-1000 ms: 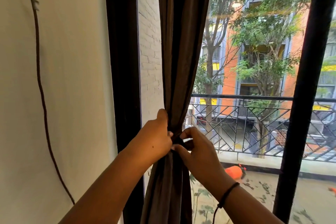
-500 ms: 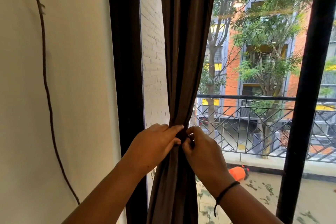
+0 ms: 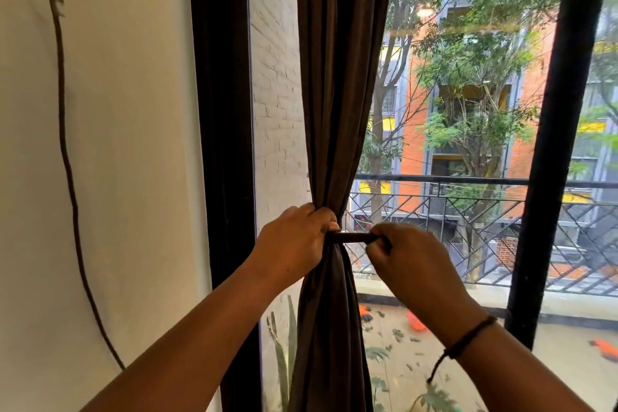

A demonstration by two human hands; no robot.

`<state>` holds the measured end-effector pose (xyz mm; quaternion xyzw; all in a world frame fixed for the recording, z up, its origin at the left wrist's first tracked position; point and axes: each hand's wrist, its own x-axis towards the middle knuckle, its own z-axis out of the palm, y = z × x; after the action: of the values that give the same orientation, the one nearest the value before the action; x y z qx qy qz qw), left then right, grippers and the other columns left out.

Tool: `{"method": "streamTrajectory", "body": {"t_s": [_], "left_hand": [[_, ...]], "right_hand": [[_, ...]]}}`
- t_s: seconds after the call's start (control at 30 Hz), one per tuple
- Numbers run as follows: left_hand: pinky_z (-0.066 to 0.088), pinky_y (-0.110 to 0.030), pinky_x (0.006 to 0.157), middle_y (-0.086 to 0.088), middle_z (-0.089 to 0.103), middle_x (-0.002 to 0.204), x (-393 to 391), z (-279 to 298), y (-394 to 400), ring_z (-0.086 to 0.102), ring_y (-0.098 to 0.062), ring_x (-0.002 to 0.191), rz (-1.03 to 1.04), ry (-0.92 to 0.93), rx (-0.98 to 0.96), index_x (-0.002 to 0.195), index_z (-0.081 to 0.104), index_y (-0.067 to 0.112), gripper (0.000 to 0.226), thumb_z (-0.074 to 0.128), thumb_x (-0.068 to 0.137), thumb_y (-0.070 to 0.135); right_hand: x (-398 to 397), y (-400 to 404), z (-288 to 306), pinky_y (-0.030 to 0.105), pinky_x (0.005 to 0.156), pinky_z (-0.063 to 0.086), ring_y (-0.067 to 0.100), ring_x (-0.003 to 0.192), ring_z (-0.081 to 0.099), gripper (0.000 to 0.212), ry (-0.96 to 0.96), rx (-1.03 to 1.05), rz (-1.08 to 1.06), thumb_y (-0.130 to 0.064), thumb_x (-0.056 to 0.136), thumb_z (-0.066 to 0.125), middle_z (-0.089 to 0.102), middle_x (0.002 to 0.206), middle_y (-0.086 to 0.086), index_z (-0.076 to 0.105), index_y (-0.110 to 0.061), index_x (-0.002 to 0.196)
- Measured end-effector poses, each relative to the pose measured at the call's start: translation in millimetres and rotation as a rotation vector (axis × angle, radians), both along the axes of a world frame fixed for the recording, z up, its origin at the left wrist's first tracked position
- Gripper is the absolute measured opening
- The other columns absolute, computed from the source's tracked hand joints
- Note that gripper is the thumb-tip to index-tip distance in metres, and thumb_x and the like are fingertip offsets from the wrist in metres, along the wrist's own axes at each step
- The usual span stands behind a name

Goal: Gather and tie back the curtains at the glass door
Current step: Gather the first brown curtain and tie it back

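The left hand [image 3: 294, 244] gripped the gathered curtain [image 3: 337, 110] at its cinched waist, fingers curled round the bunched cloth. Just beside it the right hand [image 3: 411, 264] pinched the end of a dark tie [image 3: 352, 237], which ran taut and level from the waist to the curled fingers. One curtain, one tie and two hands were in view. The curtain hung against the glass door [image 3: 468, 144], between the dark left frame [image 3: 224, 144] and a black upright [image 3: 555, 144] to the right, pinched narrow at the grip and flaring above and below.

Half a second before, the two hands sat almost touching at the waist and no length of tie showed; now the right hand had drawn away to the right, baring the strip between them. The left hand had kept its place on the cloth.

A thin black band [image 3: 468, 338] circled the right wrist. One dark cable [image 3: 67, 144] trailed down the pale wall [image 3: 133, 144] at left. Outside, a balcony railing [image 3: 468, 204] stood before trees and an orange building.
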<state>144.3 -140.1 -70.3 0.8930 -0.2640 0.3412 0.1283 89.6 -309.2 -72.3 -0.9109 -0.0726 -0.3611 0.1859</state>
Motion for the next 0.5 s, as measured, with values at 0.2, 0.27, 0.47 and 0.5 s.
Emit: {"method": "streamTrajectory", "body": {"t_s": [0.2, 0.27, 0.47, 0.5], "left_hand": [[0.039, -0.021, 0.073, 0.008, 0.065, 0.108, -4.1, 2.2, -6.2, 0.059, -0.013, 0.095, -0.108, 0.211, -0.045, 0.113, 0.058, 0.030, 0.024, 0.043, 0.097, 0.040], [0.041, -0.021, 0.074, 0.011, 0.064, 0.108, -8.1, 3.2, -5.3, 0.059, -0.012, 0.096, -0.096, 0.181, -0.005, 0.113, 0.058, 0.032, 0.025, 0.049, 0.094, 0.044], [0.042, -0.018, 0.077, 0.010, 0.064, 0.108, -14.3, -2.7, -7.1, 0.060, -0.010, 0.094, -0.094, 0.207, -0.187, 0.115, 0.060, 0.030, 0.024, 0.051, 0.094, 0.038], [0.045, -0.019, 0.079, 0.009, 0.064, 0.108, -14.2, -3.1, -7.3, 0.060, -0.011, 0.094, -0.109, 0.241, -0.231, 0.114, 0.060, 0.030, 0.023, 0.052, 0.094, 0.036]], "right_hand": [[15.0, -18.4, -0.3, 0.019, 0.053, 0.029, 0.009, 0.061, 0.048, 0.016, -0.075, 0.173, 0.073, -0.017, 0.088, 0.054, 0.052, 0.068, -0.009, 0.067, -0.026, 0.092], [16.3, -19.7, 2.3, 0.014, 0.054, 0.029, 0.003, 0.064, 0.048, 0.019, -0.090, 0.183, 0.129, -0.013, 0.088, 0.054, 0.052, 0.072, -0.010, 0.067, -0.026, 0.094], [10.7, -15.3, -1.7, 0.008, 0.075, 0.043, -0.002, 0.091, 0.052, 0.039, -0.016, 0.045, 0.432, -0.019, 0.083, 0.066, 0.046, 0.111, -0.012, 0.060, -0.034, 0.119], [11.8, -13.1, -4.3, 0.008, 0.075, 0.043, -0.004, 0.089, 0.051, 0.043, 0.004, -0.008, 0.437, -0.025, 0.082, 0.069, 0.045, 0.112, -0.014, 0.057, -0.035, 0.122]]}}
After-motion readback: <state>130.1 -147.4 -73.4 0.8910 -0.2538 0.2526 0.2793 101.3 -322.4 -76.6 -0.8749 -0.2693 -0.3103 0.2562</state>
